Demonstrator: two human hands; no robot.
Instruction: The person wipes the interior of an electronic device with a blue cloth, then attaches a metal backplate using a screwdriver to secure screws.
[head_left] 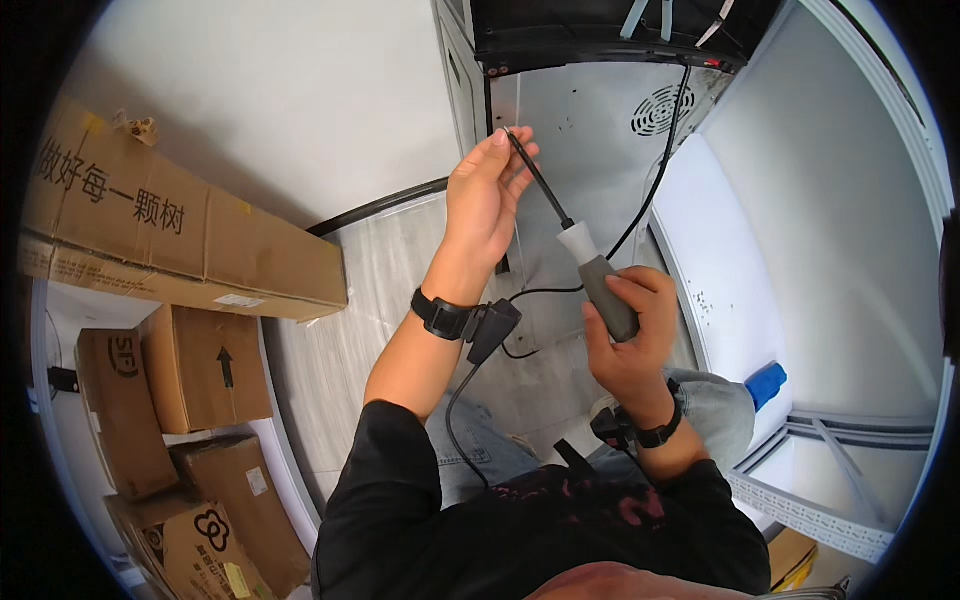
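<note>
A screwdriver (610,290) with a grey and white handle and a long dark shaft slants across the middle, its tip up and to the left. My right hand (645,318) is closed around the handle. At the other end, my left hand (487,190) pinches the tip between thumb and forefinger, other fingers loosely curled. Something small and bright shows at that pinch, too small to name. Beyond my hands stands a grey metal cabinet (590,180) with a round slotted vent and a black upper part (610,30).
A black cable (662,170) hangs down the cabinet front. Cardboard boxes are stacked at left, a long one (150,210) on top. White panels (830,190) and a metal frame (820,510) stand at right. A blue object (767,384) lies near my right knee. Black straps with devices circle both wrists.
</note>
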